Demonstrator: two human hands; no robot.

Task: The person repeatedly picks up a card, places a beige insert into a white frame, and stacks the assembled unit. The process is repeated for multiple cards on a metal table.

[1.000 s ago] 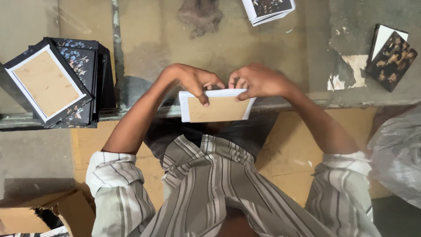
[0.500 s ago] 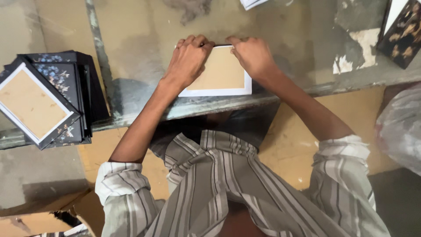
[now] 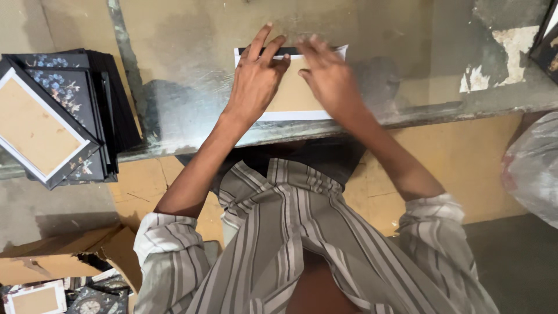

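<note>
A flat rectangular piece with a brown cardboard middle and white border [image 3: 293, 102] lies on the glass-topped table [image 3: 186, 70]. A dark strip shows along its far edge. My left hand [image 3: 256, 81] presses flat on its left half, fingers stretched toward the far edge. My right hand [image 3: 328, 75] lies on its right half, fingers spread and slightly blurred. Neither hand grips anything; both rest on top of the piece.
A stack of dark floral covers [image 3: 64, 110] with a brown-and-white backed piece on top sits at the table's left end. Another dark patterned piece [image 3: 546, 40] is at the far right. A plastic bag [image 3: 535, 168] hangs at right; an open cardboard box [image 3: 52, 267] stands below left.
The piece was held up at the table edge in both hands, then laid flat on the glass. My fingers have since slid out toward its far edge.
</note>
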